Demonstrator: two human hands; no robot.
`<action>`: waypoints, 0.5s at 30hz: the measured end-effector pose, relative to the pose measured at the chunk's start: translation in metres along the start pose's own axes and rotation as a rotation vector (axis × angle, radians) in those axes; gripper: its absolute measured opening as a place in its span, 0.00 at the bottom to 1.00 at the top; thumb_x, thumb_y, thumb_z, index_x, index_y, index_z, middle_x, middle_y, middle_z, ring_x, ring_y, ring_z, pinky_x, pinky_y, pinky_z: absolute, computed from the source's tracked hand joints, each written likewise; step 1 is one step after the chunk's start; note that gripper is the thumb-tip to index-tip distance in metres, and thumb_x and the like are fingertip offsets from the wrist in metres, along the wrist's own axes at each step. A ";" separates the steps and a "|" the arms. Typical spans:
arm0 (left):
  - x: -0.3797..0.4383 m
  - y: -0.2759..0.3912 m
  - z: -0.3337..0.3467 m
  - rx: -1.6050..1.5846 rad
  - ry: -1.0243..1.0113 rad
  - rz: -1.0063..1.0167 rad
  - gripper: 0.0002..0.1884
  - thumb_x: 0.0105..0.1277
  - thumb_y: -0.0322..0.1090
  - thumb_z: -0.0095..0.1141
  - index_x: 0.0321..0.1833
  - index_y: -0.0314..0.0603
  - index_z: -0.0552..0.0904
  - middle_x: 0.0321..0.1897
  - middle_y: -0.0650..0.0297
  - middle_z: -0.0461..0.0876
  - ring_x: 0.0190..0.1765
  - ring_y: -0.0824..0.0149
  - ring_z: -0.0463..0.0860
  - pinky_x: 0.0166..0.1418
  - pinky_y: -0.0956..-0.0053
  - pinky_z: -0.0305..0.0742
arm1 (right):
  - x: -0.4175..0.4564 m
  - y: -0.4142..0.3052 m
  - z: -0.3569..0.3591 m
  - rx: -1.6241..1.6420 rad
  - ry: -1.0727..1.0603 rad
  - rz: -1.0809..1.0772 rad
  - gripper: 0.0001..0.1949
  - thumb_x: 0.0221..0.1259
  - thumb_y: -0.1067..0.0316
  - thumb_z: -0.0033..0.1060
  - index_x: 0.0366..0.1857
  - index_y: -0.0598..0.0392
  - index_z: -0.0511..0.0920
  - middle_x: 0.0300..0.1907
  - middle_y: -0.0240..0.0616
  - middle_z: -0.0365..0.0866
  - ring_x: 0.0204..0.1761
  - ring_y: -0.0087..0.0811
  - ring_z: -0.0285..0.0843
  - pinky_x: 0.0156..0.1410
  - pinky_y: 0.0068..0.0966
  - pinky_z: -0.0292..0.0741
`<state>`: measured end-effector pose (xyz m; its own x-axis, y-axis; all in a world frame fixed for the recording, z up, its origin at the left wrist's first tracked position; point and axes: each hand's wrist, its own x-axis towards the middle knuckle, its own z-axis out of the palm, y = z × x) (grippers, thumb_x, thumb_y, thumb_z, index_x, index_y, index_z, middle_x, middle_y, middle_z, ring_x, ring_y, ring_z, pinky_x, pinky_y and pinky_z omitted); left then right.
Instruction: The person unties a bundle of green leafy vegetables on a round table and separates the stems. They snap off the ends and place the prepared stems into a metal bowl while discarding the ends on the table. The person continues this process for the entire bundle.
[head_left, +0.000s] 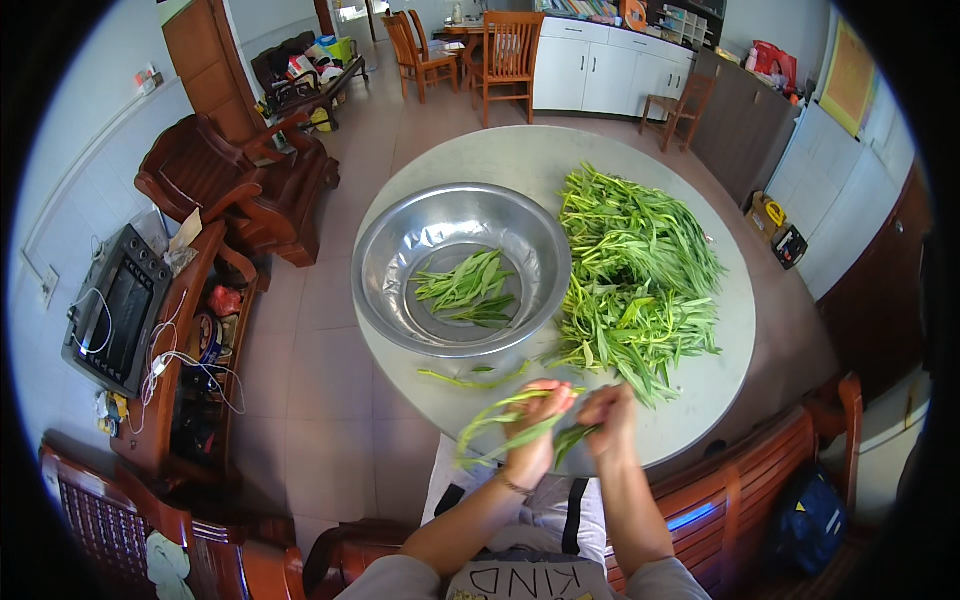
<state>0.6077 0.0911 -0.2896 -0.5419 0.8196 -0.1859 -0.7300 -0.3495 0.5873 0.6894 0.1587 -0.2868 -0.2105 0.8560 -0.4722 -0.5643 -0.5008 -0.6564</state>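
My left hand (536, 416) grips a water spinach stem (480, 427) whose stalk and leaves droop out to the left. Close beside it, my right hand (609, 416) is closed around a few dark green leaves (572, 442) that hang below the fingers. Both hands are above the near edge of a round table (675, 435). Beyond them lies a big heap of water spinach (637, 255). To its left stands a wide metal basin (375, 300) with some leafy pieces (469, 281) on its bottom. A loose bare stem (472, 382) rests on the table before the basin.
A wooden bench (720, 510) bearing a dark blue bag (810, 517) is at the right. On the left are a carved wooden armchair (247, 172) and a low cabinet (169, 375) with a toaster oven (120, 300) and white cables. Wooden chairs (510, 60) and white cupboards (585, 67) stand farther back.
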 end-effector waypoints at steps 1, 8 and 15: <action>-0.001 0.015 -0.002 0.009 -0.023 0.039 0.10 0.60 0.25 0.59 0.42 0.40 0.75 0.38 0.60 0.80 0.43 0.67 0.81 0.50 0.73 0.78 | 0.028 -0.014 -0.028 0.229 -0.006 0.035 0.16 0.59 0.61 0.38 0.12 0.46 0.59 0.11 0.25 0.52 0.12 0.19 0.46 0.17 0.19 0.48; 0.023 0.025 -0.040 0.013 -0.036 -0.339 0.12 0.63 0.31 0.57 0.45 0.32 0.74 0.39 0.59 0.79 0.43 0.65 0.81 0.56 0.75 0.75 | -0.006 -0.087 0.106 -0.434 -0.247 -0.809 0.09 0.60 0.61 0.43 0.27 0.52 0.70 0.21 0.28 0.61 0.23 0.19 0.55 0.28 0.18 0.55; 0.035 0.025 -0.047 0.115 -0.242 -0.575 0.18 0.64 0.35 0.56 0.51 0.28 0.72 0.46 0.57 0.78 0.48 0.62 0.80 0.56 0.73 0.76 | 0.030 -0.032 0.229 -1.592 -0.858 -1.229 0.26 0.66 0.50 0.43 0.59 0.59 0.65 0.55 0.51 0.67 0.58 0.45 0.65 0.64 0.35 0.62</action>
<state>0.5508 0.0893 -0.3181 0.0424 0.9459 -0.3215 -0.8200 0.2168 0.5297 0.5185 0.2302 -0.1453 -0.8209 0.3492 0.4518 0.1937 0.9146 -0.3548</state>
